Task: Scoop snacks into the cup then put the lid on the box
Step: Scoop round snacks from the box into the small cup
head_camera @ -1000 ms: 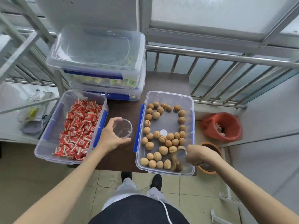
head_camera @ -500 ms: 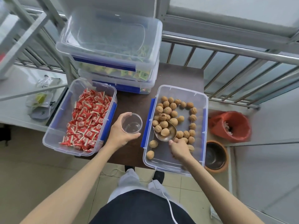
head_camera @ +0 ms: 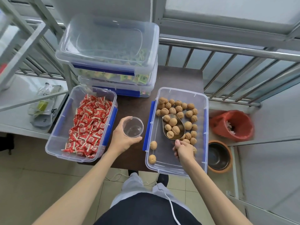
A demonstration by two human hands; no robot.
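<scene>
An open clear box (head_camera: 205, 130) with blue clips holds walnuts (head_camera: 189, 114) on the right of the dark table (head_camera: 178, 78). My right hand (head_camera: 184, 149) grips the handle of a metal scoop (head_camera: 173, 126) inside the box; the scoop carries several walnuts. My left hand (head_camera: 121, 140) holds an empty clear plastic cup (head_camera: 133, 127) upright on the table, just left of the box. A clear lid (head_camera: 108, 41) rests on the stacked boxes behind.
An open box of red wrapped candies (head_camera: 88, 125) sits left of the cup. Two stacked closed boxes (head_camera: 113, 73) stand at the back. A metal railing (head_camera: 235, 51) runs behind. An orange bucket (head_camera: 232, 125) and a brown pot (head_camera: 219, 155) stand on the floor, right.
My right hand pushed the scoop from the box's near end into the walnuts and loaded it. My left hand kept hold of the cup.
</scene>
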